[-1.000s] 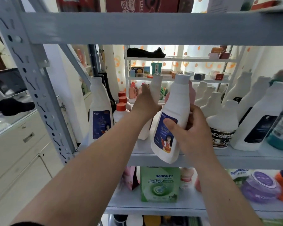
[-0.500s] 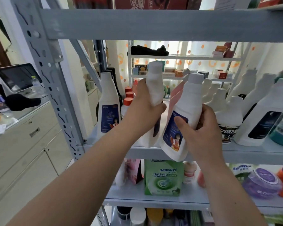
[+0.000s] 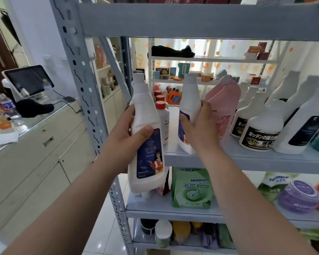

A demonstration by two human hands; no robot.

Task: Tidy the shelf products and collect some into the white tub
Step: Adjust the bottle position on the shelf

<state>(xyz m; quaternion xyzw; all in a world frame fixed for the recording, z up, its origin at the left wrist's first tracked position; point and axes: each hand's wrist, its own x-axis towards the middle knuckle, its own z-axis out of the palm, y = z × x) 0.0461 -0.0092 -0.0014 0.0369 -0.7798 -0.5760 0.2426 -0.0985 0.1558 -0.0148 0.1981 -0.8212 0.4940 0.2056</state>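
As both bare forearms reach up and forward, my left grip [image 3: 124, 144] is wrapped round a white blue-labelled bottle [image 3: 149, 162], thumb across its front. It holds the bottle nearly upright and clear of the rack, just beside the grey post [image 3: 85, 89]. My right grip [image 3: 201, 130] is clamped on a second white bottle [image 3: 189, 100] at the front edge of the middle shelf [image 3: 247, 161], thumb on the label, fingers round the far side. Two such bottles are in hand. Three red-capped bottles [image 3: 161, 105] stand between them, and one green pack [image 3: 191, 188] sits on the shelf below.
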